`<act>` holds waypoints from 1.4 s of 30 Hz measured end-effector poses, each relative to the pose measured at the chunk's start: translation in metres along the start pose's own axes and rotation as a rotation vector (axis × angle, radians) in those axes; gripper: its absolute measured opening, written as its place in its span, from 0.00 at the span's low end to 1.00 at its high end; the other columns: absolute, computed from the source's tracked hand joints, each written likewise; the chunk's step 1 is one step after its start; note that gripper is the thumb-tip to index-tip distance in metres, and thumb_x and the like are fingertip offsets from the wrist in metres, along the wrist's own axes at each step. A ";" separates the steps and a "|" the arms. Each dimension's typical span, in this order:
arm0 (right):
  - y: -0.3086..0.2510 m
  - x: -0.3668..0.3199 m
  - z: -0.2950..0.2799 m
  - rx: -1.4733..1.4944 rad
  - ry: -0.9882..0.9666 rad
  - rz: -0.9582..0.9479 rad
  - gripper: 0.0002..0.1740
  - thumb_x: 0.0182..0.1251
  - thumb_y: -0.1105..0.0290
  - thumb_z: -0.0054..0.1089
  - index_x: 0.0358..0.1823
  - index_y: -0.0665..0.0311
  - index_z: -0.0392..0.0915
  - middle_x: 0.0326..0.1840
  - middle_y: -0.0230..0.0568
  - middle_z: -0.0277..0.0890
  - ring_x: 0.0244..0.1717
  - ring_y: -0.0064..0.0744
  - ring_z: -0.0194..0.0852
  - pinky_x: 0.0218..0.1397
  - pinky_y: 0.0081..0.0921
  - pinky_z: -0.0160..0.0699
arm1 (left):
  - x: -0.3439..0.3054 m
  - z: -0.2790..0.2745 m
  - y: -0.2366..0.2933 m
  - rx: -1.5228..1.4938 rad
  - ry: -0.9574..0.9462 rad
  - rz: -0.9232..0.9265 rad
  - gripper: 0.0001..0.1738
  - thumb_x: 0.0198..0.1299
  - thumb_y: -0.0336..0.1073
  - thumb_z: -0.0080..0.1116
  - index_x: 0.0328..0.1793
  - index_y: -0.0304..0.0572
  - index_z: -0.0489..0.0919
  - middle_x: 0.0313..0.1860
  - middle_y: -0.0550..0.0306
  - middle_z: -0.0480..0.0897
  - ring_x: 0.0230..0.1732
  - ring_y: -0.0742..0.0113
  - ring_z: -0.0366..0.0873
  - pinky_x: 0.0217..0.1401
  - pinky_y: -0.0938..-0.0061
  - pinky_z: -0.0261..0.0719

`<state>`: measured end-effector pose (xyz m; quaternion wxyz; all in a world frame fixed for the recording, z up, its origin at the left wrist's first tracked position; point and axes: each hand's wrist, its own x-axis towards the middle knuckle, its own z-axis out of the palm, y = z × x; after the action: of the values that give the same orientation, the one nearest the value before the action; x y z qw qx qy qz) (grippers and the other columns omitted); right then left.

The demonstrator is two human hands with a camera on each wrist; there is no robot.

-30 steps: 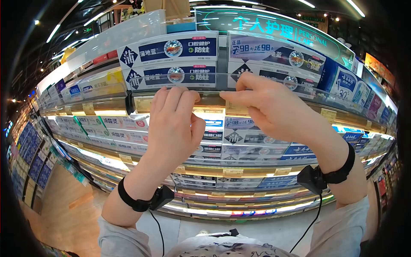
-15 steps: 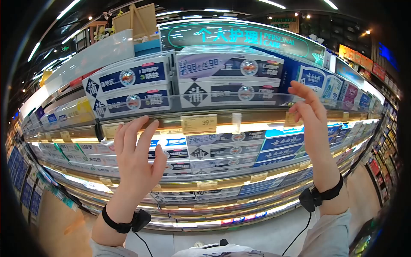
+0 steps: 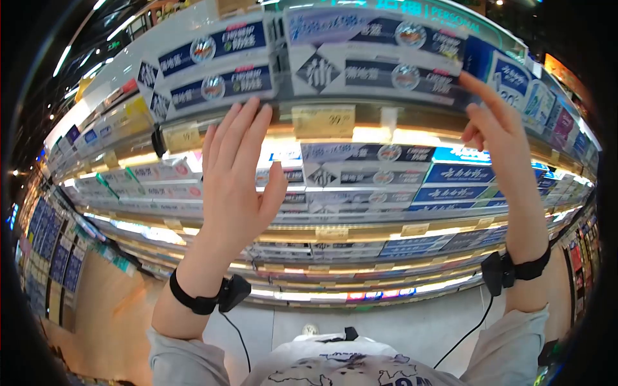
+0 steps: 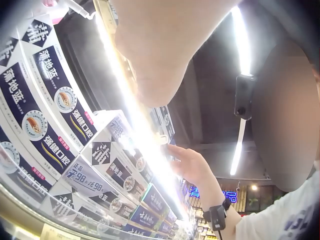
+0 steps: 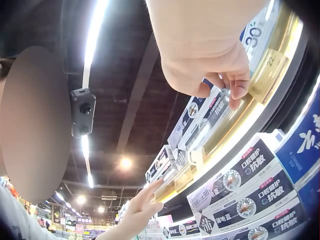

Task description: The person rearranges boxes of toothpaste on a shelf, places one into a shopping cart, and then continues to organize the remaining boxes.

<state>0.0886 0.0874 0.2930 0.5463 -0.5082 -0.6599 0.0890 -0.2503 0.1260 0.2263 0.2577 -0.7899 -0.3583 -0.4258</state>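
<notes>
White-and-navy boxes (image 3: 386,58) are stacked in two columns on the top shelf, behind a clear front strip. My left hand (image 3: 238,174), with fingers extended and thumb apart, is at the shelf's front edge below the left column (image 3: 215,87); contact is unclear. At the right column's right end, my right hand (image 3: 502,132) points its index finger at the boxes, its other fingers bent. The right wrist view shows the right hand (image 5: 205,55) by the shelf rail, holding nothing visible. In the left wrist view, the left hand (image 4: 155,50) hides its own fingertips.
A yellow price tag (image 3: 323,122) hangs on the rail between the hands. Lower shelves carry more boxes (image 3: 367,177), including blue ones (image 3: 457,174). Blue-and-white packs (image 3: 512,80) stand at the right, a yellow box (image 3: 122,122) at the left.
From close together at the shelf edge, my hands have moved apart, the right one farther right. My left fingers have straightened from a bent pose. The head view has also shifted.
</notes>
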 end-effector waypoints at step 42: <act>0.251 -0.332 0.182 -0.109 -0.881 -0.029 0.27 0.63 0.75 0.58 0.65 0.70 0.70 0.67 0.60 0.69 0.64 0.60 0.69 0.69 0.46 0.71 | -0.395 0.034 0.102 -0.257 -0.808 -0.875 0.22 0.60 0.36 0.65 0.60 0.36 0.80 0.60 0.45 0.81 0.62 0.42 0.75 0.64 0.57 0.75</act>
<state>0.0473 0.0296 -0.1554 0.1863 -0.4405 -0.8405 0.2544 -0.3044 -0.0490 -0.1400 -0.1949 -0.6930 -0.6650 -0.1985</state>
